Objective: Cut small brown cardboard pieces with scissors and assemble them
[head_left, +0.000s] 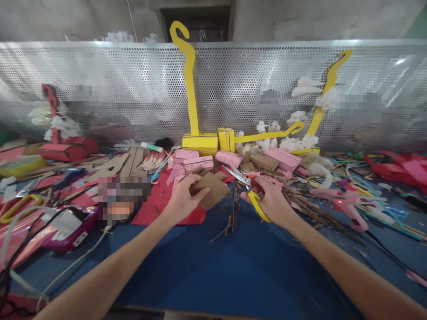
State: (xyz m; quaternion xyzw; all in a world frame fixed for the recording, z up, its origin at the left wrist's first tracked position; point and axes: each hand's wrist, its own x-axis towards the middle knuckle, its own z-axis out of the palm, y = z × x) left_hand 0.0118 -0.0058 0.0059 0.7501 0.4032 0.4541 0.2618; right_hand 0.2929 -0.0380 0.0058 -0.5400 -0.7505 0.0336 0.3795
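Observation:
My left hand [187,198] grips a piece of brown cardboard [213,190] between thumb and fingers, tilted above a red sheet [153,204]. In my right hand [271,200] is a pair of scissors [256,205] with yellow handles. Their blades are parted and point up and left, a little apart from the cardboard. Small pink paper-covered boxes [199,163] lie just beyond both hands. Thin brown twigs [234,213] rest on the blue table [233,271] between my hands.
Yellow hook-topped cardboard shapes [190,98] stand against a perforated metal panel [133,89]. To the right lies a pink glue gun [347,202] with a black cord. A purple power strip [71,231] with cables sits at left, near cardboard strips [131,162].

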